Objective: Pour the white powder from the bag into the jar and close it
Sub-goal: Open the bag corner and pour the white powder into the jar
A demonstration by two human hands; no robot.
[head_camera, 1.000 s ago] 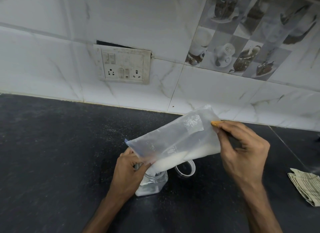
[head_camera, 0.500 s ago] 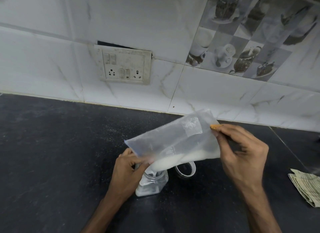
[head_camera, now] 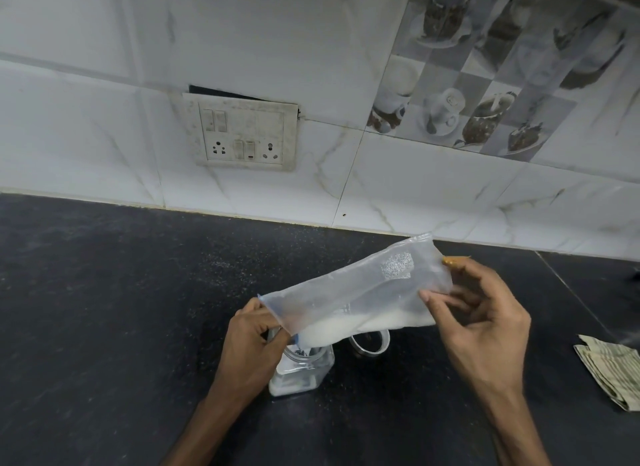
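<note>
A clear plastic bag (head_camera: 360,289) with white powder (head_camera: 349,327) along its lower edge is tilted, its open corner down over a small clear jar (head_camera: 301,370). The jar stands on the black counter with some white powder in its bottom. My left hand (head_camera: 252,341) pinches the bag's lower open end at the jar's mouth. My right hand (head_camera: 481,323) holds the raised far end of the bag between thumb and fingers. The jar's clear lid (head_camera: 370,344) lies on the counter just right of the jar, partly hidden by the bag.
A folded cloth (head_camera: 613,370) lies at the right edge of the black counter (head_camera: 104,309). A tiled wall with a switch and socket plate (head_camera: 242,133) rises behind the counter.
The bag's raised end has sunk a little, so the bag lies flatter. My right hand has shifted its grip on the bag's end, fingers more spread. My left hand stays at the jar's mouth.
</note>
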